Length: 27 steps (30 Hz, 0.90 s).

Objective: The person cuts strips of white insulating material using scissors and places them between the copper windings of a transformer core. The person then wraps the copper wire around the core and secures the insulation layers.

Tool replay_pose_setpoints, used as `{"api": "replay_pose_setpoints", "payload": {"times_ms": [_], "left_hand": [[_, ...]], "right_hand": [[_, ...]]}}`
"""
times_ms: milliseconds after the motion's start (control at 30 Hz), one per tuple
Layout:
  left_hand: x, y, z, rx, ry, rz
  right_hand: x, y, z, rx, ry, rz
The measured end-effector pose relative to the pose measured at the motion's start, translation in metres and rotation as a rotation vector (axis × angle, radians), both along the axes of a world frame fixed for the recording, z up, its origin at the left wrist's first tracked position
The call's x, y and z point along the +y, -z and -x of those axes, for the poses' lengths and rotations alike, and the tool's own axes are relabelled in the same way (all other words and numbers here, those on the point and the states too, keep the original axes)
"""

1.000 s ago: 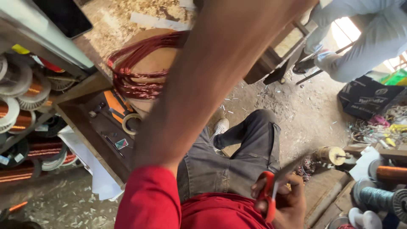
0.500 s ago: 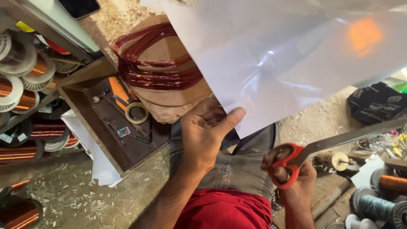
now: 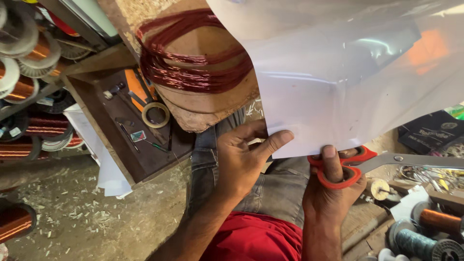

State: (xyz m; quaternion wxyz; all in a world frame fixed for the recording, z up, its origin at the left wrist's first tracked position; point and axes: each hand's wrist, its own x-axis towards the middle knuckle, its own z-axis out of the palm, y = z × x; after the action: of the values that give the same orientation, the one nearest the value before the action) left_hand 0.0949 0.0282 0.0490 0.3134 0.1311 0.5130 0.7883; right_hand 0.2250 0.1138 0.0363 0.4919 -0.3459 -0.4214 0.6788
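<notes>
We see dusty concrete floor (image 3: 96, 227) strewn with pale chips. Shelf (image 3: 29, 96) at left holds copper wire spools (image 3: 14, 87). Open wooden drawer (image 3: 121, 140) beside it, tape roll (image 3: 155, 114) inside. More spools (image 3: 435, 222) crowd lower right. Daylight glares overhead.

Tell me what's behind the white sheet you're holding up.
The white sheet covers the right part of the coil of red wire on its brown board, plus the scissors' upper handle. What lies further behind is hidden.

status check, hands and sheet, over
Left hand pinching the white sheet at its lower edge. Right hand gripping red-handled scissors, blades closed beside the sheet. Nothing in the way.
</notes>
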Motion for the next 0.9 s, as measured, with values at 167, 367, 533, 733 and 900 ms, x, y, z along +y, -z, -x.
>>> {"api": "replay_pose_setpoints", "payload": {"times_ms": [167,367,533,733,900], "left_hand": [[-0.002,0.002,0.005,-0.002,0.037,-0.057],[-0.005,-0.003,0.019,0.006,0.096,-0.13],[-0.005,-0.01,0.021,0.011,0.179,-0.117],[-0.007,-0.011,0.011,-0.111,0.196,-0.148],[-0.011,-0.007,-0.001,-0.129,0.187,-0.13]], "right_hand": [[0.002,0.012,-0.012,-0.065,-0.069,-0.061],[0.004,0.028,-0.065,-0.47,-0.449,-0.328],[0.001,0.033,-0.099,-0.662,-1.092,-0.482],[-0.005,0.027,-0.101,-0.628,-1.232,-0.305],[0.0,0.013,-0.099,-0.627,-1.079,-0.094]]}}
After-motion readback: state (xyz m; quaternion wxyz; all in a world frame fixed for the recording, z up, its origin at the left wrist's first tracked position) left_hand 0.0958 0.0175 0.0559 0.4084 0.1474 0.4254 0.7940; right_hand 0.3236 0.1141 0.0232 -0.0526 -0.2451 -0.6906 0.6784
